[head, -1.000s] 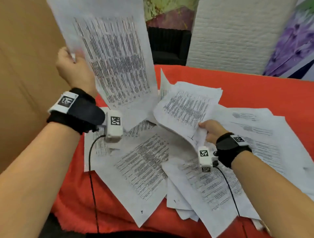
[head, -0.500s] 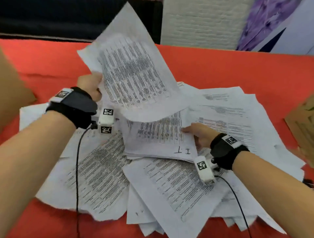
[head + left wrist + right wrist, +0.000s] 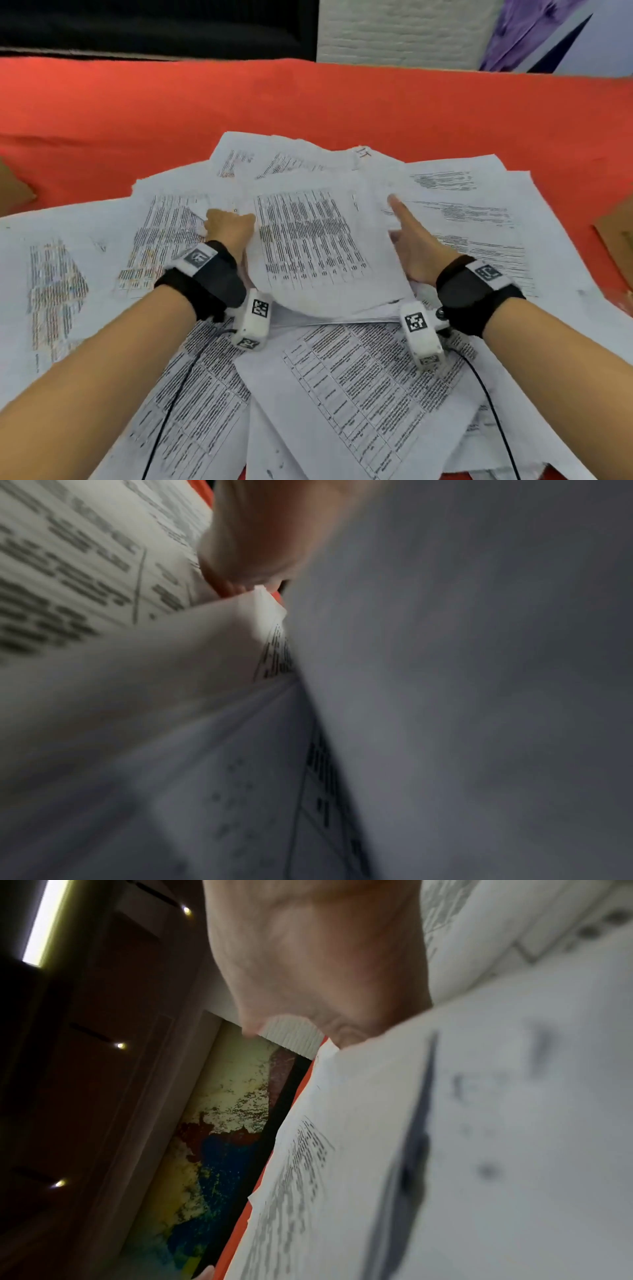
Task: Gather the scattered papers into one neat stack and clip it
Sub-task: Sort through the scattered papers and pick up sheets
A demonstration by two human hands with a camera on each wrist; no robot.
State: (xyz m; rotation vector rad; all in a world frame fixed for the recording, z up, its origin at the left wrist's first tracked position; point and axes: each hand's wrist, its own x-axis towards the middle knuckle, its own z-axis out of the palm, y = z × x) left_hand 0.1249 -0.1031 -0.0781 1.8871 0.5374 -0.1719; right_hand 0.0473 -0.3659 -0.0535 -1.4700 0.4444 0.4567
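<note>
Many printed white papers [image 3: 359, 394] lie spread and overlapping on the red tablecloth [image 3: 308, 102]. In the middle a top sheet [image 3: 308, 240] with dense columns of text rests on a small bundle. My left hand [image 3: 229, 228] grips this sheet's left edge with curled fingers; the left wrist view shows the left hand [image 3: 260, 542] blurred between paper layers. My right hand [image 3: 409, 240] rests against the bundle's right edge with a straight index finger [image 3: 394, 204]. Paper hides its other fingers. The right wrist view shows only the palm of the right hand [image 3: 318, 961] above a sheet edge.
Brown cardboard pieces lie at the left edge [image 3: 13, 192] and right edge [image 3: 616, 236] of the cloth. Bare red cloth stretches behind the pile. A dark panel, a white ribbed wall [image 3: 394, 31] and a purple picture stand beyond the table. Camera cables trail over the near papers.
My left hand has lowered the raised sheet flat onto the middle bundle. My right hand has shifted to the bundle's right edge and stretched out its index finger. The view has tilted down.
</note>
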